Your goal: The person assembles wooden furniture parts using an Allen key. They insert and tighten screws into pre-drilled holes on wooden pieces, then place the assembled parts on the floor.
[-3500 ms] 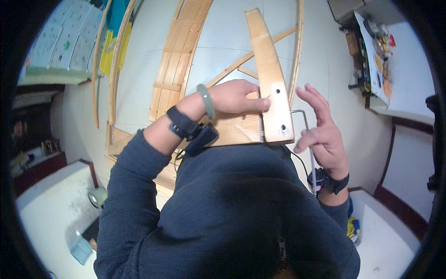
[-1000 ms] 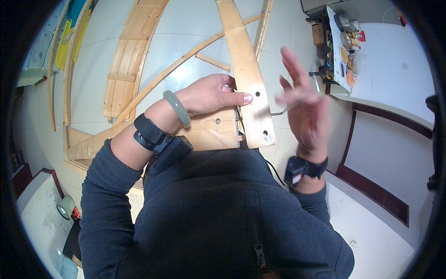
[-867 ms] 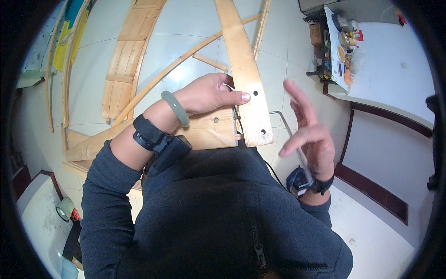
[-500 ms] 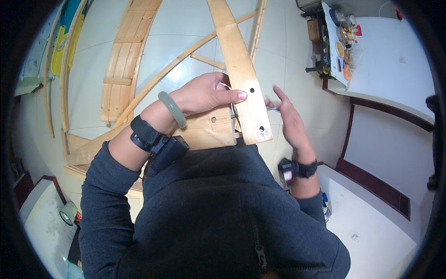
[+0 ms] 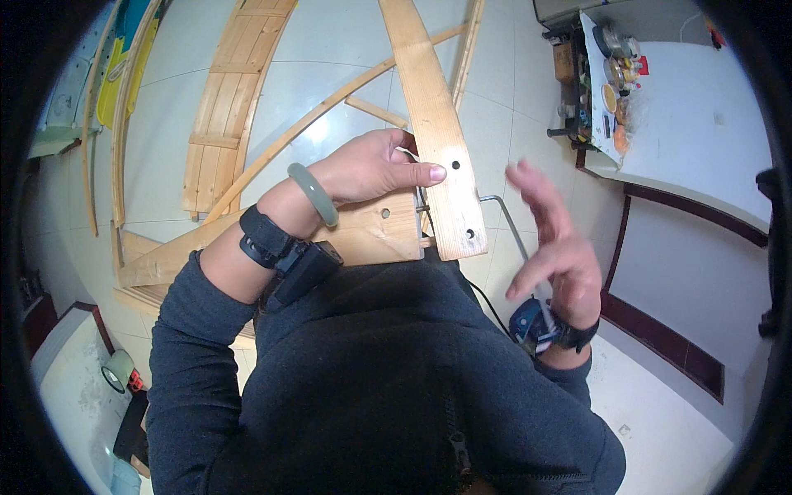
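My left hand is closed on a long pale wooden board, its thumb on the face beside a dark hole and its other fingers hidden behind. A second wooden piece, with a hole near its end, meets the board's left edge. A narrow gap between them shows a metal rod and a wooden dowel. An L-shaped hex key sticks out of the board's right edge, its long arm slanting down to the right. Beside it my right hand is open, fingers spread and partly blurred, seemingly apart from the key.
A slatted wooden panel and a long thin wooden strip lie on the tiled floor ahead. More curved wooden pieces are at the far left. A cluttered shelf stands at the far right. A tape roll is at the lower left.
My right hand has moved right and its fingers have spread. The hex key's long arm, barely visible before, now points down to the right. My left hand keeps its grip on the board.
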A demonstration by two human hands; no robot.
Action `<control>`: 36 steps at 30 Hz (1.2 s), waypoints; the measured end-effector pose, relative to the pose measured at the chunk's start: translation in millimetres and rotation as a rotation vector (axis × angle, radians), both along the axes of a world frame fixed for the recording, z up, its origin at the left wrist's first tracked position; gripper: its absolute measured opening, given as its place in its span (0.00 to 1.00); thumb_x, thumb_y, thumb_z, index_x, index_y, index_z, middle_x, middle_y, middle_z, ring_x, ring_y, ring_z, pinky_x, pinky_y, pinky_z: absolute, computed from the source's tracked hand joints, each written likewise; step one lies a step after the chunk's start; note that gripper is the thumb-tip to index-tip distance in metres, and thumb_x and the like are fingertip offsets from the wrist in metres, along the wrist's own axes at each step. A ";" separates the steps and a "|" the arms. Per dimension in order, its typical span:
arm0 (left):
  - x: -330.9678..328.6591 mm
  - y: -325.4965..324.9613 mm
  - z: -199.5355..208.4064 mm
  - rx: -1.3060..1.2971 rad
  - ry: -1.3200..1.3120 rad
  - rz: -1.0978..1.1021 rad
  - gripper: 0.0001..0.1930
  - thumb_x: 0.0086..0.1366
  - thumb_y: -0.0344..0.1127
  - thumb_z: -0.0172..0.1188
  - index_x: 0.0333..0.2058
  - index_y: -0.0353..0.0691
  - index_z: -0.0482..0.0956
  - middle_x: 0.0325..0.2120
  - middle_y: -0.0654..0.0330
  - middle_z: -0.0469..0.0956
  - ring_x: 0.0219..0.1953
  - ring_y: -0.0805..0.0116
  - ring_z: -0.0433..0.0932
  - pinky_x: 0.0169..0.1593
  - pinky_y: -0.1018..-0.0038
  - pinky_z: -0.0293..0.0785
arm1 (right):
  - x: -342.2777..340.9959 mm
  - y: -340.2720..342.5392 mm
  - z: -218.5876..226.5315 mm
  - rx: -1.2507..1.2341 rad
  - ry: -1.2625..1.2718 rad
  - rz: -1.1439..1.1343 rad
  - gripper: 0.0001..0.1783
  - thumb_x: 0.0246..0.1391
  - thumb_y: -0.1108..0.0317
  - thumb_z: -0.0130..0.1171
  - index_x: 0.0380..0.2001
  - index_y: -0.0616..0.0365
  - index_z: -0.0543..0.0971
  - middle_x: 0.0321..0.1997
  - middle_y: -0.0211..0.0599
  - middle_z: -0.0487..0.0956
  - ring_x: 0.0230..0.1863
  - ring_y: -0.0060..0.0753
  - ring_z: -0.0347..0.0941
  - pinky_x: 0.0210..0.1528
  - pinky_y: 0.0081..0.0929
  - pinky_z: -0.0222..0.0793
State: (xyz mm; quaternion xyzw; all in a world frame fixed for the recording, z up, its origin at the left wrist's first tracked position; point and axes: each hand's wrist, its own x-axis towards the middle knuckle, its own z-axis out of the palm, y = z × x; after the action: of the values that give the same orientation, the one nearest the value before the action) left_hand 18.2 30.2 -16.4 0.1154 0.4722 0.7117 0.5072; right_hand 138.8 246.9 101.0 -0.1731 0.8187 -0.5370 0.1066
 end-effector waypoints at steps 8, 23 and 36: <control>-28.6 -4.6 5.8 -0.080 0.077 -0.072 0.35 0.57 0.43 0.66 0.51 0.21 0.62 0.35 0.45 0.79 0.41 0.65 0.80 0.46 0.76 0.75 | 19.0 11.3 -52.6 0.631 -0.103 -0.258 0.28 0.64 0.48 0.32 0.42 0.46 0.83 0.67 0.49 0.59 0.69 0.55 0.45 0.69 0.44 0.39; -31.7 -1.9 -6.5 -0.017 0.041 -0.046 0.39 0.55 0.46 0.68 0.53 0.20 0.60 0.34 0.44 0.80 0.41 0.65 0.80 0.47 0.76 0.74 | -74.9 -23.0 -12.2 -0.146 0.113 -0.163 0.44 0.56 0.27 0.25 0.29 0.49 0.83 0.68 0.52 0.55 0.71 0.49 0.45 0.69 0.47 0.33; -40.5 -1.0 -2.5 -0.017 0.038 -0.059 0.39 0.56 0.45 0.67 0.54 0.20 0.58 0.39 0.42 0.77 0.45 0.62 0.78 0.52 0.75 0.72 | 17.3 6.4 -51.1 0.549 -0.109 -0.344 0.30 0.65 0.47 0.33 0.38 0.49 0.84 0.67 0.50 0.58 0.70 0.55 0.43 0.69 0.45 0.37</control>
State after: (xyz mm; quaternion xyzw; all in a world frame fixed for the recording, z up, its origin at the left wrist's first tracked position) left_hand -22.2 29.1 -18.9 0.1386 0.4842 0.6899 0.5199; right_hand 156.2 253.3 49.9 0.0318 0.9434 -0.3146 0.1005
